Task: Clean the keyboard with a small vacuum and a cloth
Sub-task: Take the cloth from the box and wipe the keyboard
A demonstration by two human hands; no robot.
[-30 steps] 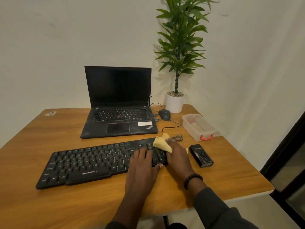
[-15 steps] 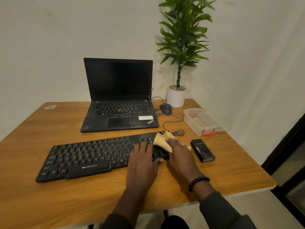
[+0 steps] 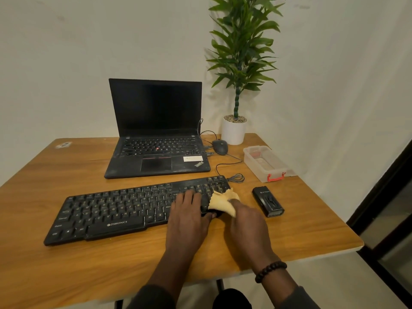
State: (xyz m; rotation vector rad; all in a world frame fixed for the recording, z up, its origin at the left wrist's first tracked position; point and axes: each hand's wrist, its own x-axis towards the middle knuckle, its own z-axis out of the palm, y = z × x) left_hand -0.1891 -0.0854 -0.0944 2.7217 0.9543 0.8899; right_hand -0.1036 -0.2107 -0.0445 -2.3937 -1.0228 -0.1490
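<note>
Right hand (image 3: 246,221) wiping cloth (image 3: 223,202), keyboard's (image 3: 116,210) right edge

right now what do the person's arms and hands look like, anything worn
Both hands are bare, with no gloves or rings that show. The right hand has a bracelet of dark round beads at the wrist. Dark grey sleeves are pushed up both forearms; the left hand has nothing on its wrist.
</note>
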